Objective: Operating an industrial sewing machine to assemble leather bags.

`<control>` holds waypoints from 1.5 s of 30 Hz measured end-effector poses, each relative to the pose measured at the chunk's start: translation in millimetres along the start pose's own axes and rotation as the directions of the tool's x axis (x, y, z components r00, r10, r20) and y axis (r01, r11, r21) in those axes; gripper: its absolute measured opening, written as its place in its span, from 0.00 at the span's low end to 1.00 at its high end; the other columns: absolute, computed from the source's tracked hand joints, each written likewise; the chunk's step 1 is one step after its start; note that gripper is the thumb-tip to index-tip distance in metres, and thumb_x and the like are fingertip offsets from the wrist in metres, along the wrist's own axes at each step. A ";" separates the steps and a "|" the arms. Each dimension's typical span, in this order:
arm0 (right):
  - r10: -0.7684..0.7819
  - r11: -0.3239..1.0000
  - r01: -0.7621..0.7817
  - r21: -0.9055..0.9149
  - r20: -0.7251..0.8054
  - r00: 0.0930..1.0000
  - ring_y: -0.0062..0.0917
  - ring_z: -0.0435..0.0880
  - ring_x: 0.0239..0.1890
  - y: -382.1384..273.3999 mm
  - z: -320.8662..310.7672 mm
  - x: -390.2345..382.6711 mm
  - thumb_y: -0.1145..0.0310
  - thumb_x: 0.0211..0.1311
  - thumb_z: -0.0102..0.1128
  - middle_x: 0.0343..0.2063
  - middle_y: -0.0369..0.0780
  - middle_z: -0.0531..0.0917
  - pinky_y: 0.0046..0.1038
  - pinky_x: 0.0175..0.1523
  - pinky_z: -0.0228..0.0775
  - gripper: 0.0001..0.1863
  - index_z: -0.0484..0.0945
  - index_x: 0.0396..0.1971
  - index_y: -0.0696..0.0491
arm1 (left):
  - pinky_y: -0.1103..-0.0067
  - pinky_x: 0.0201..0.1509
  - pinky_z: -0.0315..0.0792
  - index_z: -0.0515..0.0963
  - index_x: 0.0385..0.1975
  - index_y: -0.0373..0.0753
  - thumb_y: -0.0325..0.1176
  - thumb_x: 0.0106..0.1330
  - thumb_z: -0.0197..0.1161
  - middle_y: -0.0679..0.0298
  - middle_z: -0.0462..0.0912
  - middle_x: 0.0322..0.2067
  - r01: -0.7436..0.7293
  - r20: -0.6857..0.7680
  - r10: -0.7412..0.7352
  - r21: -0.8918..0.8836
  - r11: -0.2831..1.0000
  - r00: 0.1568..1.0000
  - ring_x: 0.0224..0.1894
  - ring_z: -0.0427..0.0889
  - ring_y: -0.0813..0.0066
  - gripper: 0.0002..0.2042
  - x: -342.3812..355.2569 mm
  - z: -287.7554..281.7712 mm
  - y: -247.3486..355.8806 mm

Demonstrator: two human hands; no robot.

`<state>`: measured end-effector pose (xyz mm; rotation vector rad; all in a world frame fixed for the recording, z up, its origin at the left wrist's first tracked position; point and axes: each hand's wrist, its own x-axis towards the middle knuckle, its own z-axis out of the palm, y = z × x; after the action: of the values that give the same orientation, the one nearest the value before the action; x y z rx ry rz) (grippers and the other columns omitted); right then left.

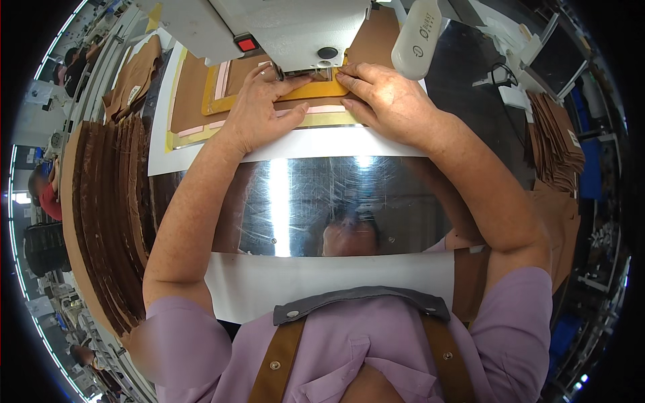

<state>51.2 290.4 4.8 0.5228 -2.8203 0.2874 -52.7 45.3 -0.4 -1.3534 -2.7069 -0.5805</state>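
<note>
My left hand (261,111) lies with its fingers spread over the left part of a yellow rectangular frame (222,105), its thumb apart from the index finger. On the frame's right end rests my right hand (391,102), fingers stretched out and thumb apart. The frame sits on a flat brown piece (188,101) that looks like leather, with pale pink strips (191,131) along it. Beneath these is a white sheet (295,144) with yellow edging. Just beyond my fingertips, the white head of a sewing machine (289,37) hides the stitching area inside the frame.
A shiny metal plate (336,201) lies between my forearms. A tall stack of brown pieces (107,221) stands at left, another stack (556,144) at right. A white oval-ended device (415,40) hangs beside the machine. A screen (556,57) stands far right. Several people sit in the left background.
</note>
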 end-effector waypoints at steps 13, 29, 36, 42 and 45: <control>0.123 0.992 -0.121 0.022 -0.237 0.964 0.35 0.80 0.55 38.7 -14.1 -29.6 0.58 0.66 0.64 0.51 0.40 0.81 0.40 0.59 0.73 0.20 0.81 0.53 0.54 | 0.69 0.69 0.67 0.75 0.63 0.36 0.55 0.79 0.47 0.47 0.79 0.59 0.419 -0.380 -0.488 -0.255 0.872 0.786 0.64 0.76 0.58 0.29 -87.1 -54.1 -94.6; 0.445 0.837 -0.493 -0.239 -0.228 0.866 0.36 0.77 0.61 78.4 -20.6 -57.7 0.43 0.73 0.50 0.63 0.44 0.76 0.41 0.62 0.68 0.33 0.77 0.62 0.58 | 0.54 0.80 0.36 0.62 0.74 0.44 0.63 0.78 0.35 0.61 0.54 0.78 0.457 -0.199 -0.414 0.300 0.838 0.889 0.81 0.47 0.63 0.35 -86.4 -37.2 -83.6; 0.618 0.710 -0.633 -0.307 -0.159 0.770 0.36 0.71 0.67 110.8 -25.4 -93.8 0.39 0.72 0.49 0.68 0.43 0.72 0.42 0.69 0.64 0.35 0.78 0.62 0.55 | 0.47 0.78 0.37 0.75 0.65 0.37 0.58 0.69 0.56 0.52 0.65 0.73 0.346 -0.154 -0.312 0.304 0.888 0.937 0.78 0.55 0.57 0.33 -51.5 -26.9 -22.7; 0.508 0.802 -0.575 -0.160 -0.324 0.798 0.33 0.77 0.54 106.0 -16.1 -96.8 0.53 0.65 0.65 0.48 0.35 0.82 0.42 0.55 0.71 0.15 0.89 0.47 0.40 | 0.52 0.79 0.37 0.80 0.62 0.49 0.56 0.72 0.56 0.59 0.70 0.71 0.367 -0.120 -0.347 0.299 0.881 0.930 0.78 0.55 0.64 0.26 -41.0 -21.5 -0.1; 0.538 0.782 -0.609 -0.135 -0.347 0.768 0.32 0.81 0.49 100.0 -17.8 -85.8 0.53 0.67 0.63 0.44 0.35 0.83 0.40 0.53 0.72 0.13 0.90 0.44 0.41 | 0.50 0.78 0.41 0.87 0.49 0.46 0.50 0.72 0.59 0.65 0.74 0.68 0.358 -0.128 -0.336 0.263 0.896 0.933 0.76 0.61 0.67 0.18 -37.2 -18.6 -2.8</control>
<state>95.0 414.0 -17.4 -0.4364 -2.5898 0.1115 -34.2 8.9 7.9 -0.7680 -2.8440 -0.2404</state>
